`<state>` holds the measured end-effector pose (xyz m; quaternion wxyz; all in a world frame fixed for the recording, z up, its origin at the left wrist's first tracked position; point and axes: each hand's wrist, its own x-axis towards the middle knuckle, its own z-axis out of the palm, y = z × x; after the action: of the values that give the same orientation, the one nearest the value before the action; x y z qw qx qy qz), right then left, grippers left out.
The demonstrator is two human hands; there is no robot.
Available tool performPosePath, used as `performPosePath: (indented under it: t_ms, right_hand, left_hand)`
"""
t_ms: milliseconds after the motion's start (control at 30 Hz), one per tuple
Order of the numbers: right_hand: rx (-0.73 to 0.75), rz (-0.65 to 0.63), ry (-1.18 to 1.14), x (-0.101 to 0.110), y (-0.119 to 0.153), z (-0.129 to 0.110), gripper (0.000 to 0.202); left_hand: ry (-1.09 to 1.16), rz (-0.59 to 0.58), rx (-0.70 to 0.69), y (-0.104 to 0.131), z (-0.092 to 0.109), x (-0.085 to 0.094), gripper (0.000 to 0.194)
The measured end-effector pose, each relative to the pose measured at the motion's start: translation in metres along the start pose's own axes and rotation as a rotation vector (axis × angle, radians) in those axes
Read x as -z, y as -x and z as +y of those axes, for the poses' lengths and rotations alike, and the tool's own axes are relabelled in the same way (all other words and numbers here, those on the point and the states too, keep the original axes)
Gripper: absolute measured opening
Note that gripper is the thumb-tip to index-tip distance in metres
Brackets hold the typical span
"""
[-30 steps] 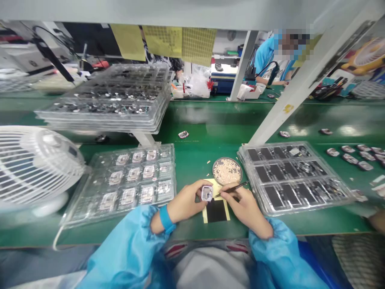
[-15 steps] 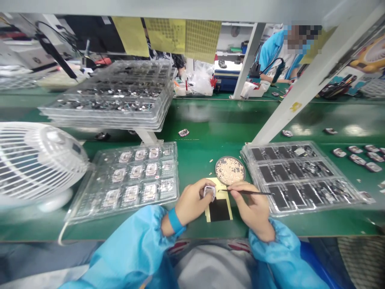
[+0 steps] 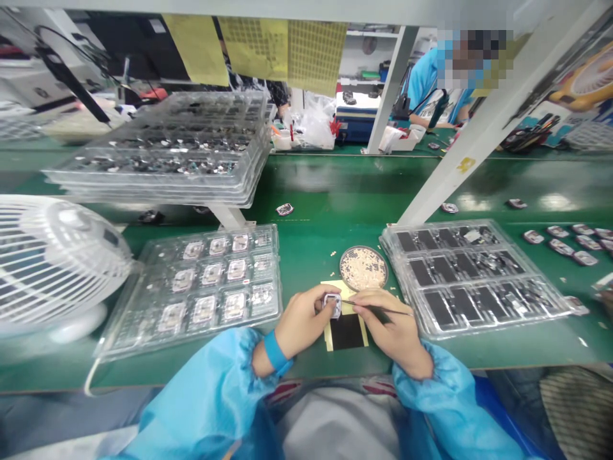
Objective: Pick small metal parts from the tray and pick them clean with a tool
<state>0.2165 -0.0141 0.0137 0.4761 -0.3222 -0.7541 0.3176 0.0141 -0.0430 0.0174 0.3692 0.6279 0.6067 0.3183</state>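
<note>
My left hand (image 3: 302, 319) grips a small square case with a pale rim (image 3: 332, 306) between thumb and fingers. Dark tweezers (image 3: 383, 308) are pinched in my right hand (image 3: 393, 326), their tip at the right side of the case. Below the case lies a yellow sheet (image 3: 329, 337) with a black square (image 3: 347, 332) on it. Just beyond my hands stands a round dish (image 3: 364, 268) full of tiny beige and dark pieces.
Clear trays of square parts (image 3: 191, 287) lie left, trays with dark panels (image 3: 469, 275) right. A white fan (image 3: 62, 255) stands far left, stacked trays (image 3: 163, 153) behind. Loose cases (image 3: 559, 246) lie far right. A person in blue (image 3: 426, 83) sits across.
My right hand has brought the tweezers left, from beside the case to its edge. The whole view has shifted slightly, moving the surroundings left in the picture.
</note>
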Motion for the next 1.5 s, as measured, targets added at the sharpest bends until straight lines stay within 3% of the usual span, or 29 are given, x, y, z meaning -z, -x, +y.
performPosePath:
  t_ms: [600,767,867,1000,1100,1167,1233,1300,1400,1500]
  right_hand:
    - [-0.078,-0.066,0.021,0.002,0.003,0.001,0.013]
    - [-0.189,-0.107,-0.147,0.002,0.005,0.004,0.006]
    - [-0.263,-0.191,-0.281,0.01,0.012,-0.007,0.006]
    - [-0.343,-0.285,-0.295,0.051,0.013,-0.04,0.015]
    - [-0.355,-0.131,-0.101,0.109,-0.01,-0.043,0.028]
    - [-0.351,0.101,0.215,0.153,-0.035,-0.023,0.026]
    - [-0.417,0.265,0.675,0.192,-0.061,0.008,0.027]
    - [-0.623,0.151,1.02,0.219,-0.082,0.041,0.029]
    - [-0.706,0.109,1.103,0.235,-0.099,0.074,0.036]
    - [-0.722,0.096,1.102,0.238,-0.104,0.086,0.041]
  left_hand:
    - [0.005,-0.02,-0.025,0.003,-0.002,0.001,0.035]
    - [0.056,-0.028,-0.02,0.003,-0.006,0.001,0.033]
    - [0.195,-0.032,0.004,0.002,-0.009,0.001,0.029]
    - [0.495,-0.02,0.081,0.0,-0.006,0.003,0.023]
    - [0.667,-0.021,0.086,0.0,-0.001,0.005,0.027]
    - [0.665,-0.024,0.083,0.0,0.0,0.007,0.028]
    - [0.587,-0.045,0.09,0.001,-0.001,0.008,0.028]
    - [0.498,-0.069,0.103,0.001,-0.004,0.009,0.028]
    - [0.485,-0.084,0.115,0.0,-0.007,0.009,0.03]
    - [0.58,-0.086,0.111,-0.001,-0.004,0.01,0.033]
